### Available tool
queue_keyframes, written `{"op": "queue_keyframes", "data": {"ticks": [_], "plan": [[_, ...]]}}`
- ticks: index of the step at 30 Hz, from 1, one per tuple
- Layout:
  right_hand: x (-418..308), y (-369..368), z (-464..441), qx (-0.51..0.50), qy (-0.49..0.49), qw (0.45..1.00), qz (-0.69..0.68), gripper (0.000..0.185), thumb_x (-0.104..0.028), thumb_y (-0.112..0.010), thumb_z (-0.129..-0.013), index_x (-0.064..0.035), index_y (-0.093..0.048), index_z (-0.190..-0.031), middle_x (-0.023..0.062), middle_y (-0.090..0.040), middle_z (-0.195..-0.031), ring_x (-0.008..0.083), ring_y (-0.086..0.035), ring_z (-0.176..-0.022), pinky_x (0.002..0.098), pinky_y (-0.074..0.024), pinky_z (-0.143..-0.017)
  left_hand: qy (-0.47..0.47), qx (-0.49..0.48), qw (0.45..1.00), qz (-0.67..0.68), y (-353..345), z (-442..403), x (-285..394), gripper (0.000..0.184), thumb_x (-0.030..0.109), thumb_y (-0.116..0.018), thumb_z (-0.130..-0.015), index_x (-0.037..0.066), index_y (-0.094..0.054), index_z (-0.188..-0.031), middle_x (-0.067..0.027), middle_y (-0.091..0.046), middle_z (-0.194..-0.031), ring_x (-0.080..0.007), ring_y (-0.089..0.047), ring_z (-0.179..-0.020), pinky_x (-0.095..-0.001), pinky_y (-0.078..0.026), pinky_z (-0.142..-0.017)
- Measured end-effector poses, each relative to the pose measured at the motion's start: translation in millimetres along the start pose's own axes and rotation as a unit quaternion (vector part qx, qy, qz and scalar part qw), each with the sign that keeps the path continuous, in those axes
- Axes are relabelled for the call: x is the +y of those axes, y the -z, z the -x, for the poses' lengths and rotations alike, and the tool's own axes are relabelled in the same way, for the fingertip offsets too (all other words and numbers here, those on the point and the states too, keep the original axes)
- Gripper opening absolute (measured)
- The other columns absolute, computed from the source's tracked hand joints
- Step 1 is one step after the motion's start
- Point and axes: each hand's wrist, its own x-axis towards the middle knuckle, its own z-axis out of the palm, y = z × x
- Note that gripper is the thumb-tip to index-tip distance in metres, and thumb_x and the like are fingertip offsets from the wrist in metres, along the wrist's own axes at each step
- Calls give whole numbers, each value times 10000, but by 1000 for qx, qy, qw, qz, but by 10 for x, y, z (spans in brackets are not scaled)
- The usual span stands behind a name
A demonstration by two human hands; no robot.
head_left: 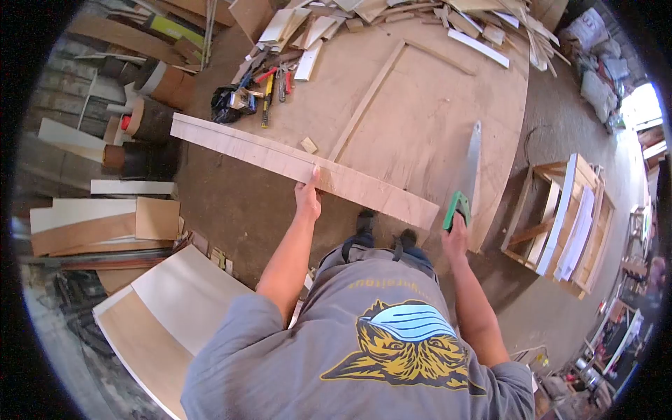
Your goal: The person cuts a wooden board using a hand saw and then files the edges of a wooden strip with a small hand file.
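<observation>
So, left hand (308,201) clasping a long board (288,162) mid-length, right hand (456,239) gripping a saw (470,178) by its green handle (457,204) (blade (474,154) pointing away), wood block (309,145) beyond the left.

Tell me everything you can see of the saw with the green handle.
The green-handled handsaw has a long, grey, metal-looking blade narrowing toward its tip; any teeth are too fine to make out. The person's right hand grips its green handle, the blade pointing away from the body. It is beside the right end of the long, pale wooden board; whether the blade touches the large brown wooden sheet below is unclear.
</observation>
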Motion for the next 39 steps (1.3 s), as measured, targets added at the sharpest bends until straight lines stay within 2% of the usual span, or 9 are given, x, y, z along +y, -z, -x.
{"op": "queue_keyframes", "data": {"ticks": [4, 11, 15, 19, 25, 28, 31, 37, 39], "plan": [[95, 72, -223, -113, 29, 992, 53, 550, -116, -764, -811, -57, -506, -1294, 194, -591, -1260, 414, -612, -1128, 510, -520, -898, -27, 31, 999, -4, 65, 299, -49, 309, 226, -832, -898, 134, -695, -1159, 40, -721, -1055, -99, -682, -904, -320, -551, -731], [-70, 106, -604, -144, 43, 985, 82, 572, -125, -778, -820, -68, -514, -1325, 189, -595, -1225, 412, -569, -1184, 508, -495, -968, -93, 101, 991, 4, 46, 837, 225, 239, 196, -843, -881, 155, -737, -1092, 44, -730, -1059, -102, -678, -923, -327, -548, -775], [-136, 10, -719, -162, 16, 981, 107, 585, -94, -778, -812, -68, -531, -1342, 204, -574, -1230, 425, -546, -1205, 518, -489, -992, -108, 23, 993, 37, 189, 885, 445, 254, 132, -840, -864, 143, -736, -1096, 34, -731, -1062, -119, -661, -1007, -347, -503, -906], [-312, -5, -837, -157, -20, 973, 171, 550, -81, -758, -822, -66, -568, -1337, 203, -579, -1240, 419, -536, -1231, 493, -469, -1039, -125, -35, 991, 43, 327, 672, 635, 436, 170, -900, -788, 152, -665, -1155, 55, -681, -1062, -142, -631, -999, -362, -477, -779], [-1518, 373, -1244, 78, 117, 989, -40, 513, -198, -798, -812, -55, -613, -1269, 173, -627, -1234, 394, -579, -1170, 486, -468, -1009, -79, -94, 991, 47, 320, 413, 1071, 441, 132, -895, -778, 154, -656, -1148, 37, -675, -1079, -159, -625, -1013, -369, -471, -819], [-2419, 589, -1350, 83, 242, 966, -44, 517, -317, -814, -818, -80, -633, -1240, 149, -646, -1211, 370, -591, -1133, 482, -463, -997, -56, -145, 987, 44, 210, 273, 1134, 387, 81, -859, -815, 151, -671, -1146, 26, -691, -1094, -164, -639, -1050, -383, -492, -905], [-2716, 553, -1390, 86, 250, 964, -39, 447, -385, -828, -794, -90, -697, -1104, 119, -699, -1081, 339, -631, -1036, 465, -467, -944, -18, -175, 980, 91, -82, 239, 1100, 320, 24, -824, -850, 148, -700, -1117, 3, -717, -1078, -166, -657, -1078, -391, -526, -939], [-2358, 751, -1053, 103, 80, 991, -9, 391, -464, -850, -742, -99, -739, -829, 54, -724, -796, 284, -669, -816, 421, -462, -835, 83, -325, 937, -102, -419, 72, 897, 254, 128, -803, -901, 69, -710, -1130, -53, -731, -1058, -212, -697, -1009, -408, -579, -861], [-2103, 899, -954, 116, 39, 992, 17, 391, -470, -853, -737, -104, -739, -816, 58, -720, -781, 285, -670, -794, 419, -464, -822, 140, -428, 831, -326, -556, 96, 877, 225, 191, -805, -914, 29, -729, -1050, -75, -744, -984, -210, -708, -934, -396, -580, -833]]}}
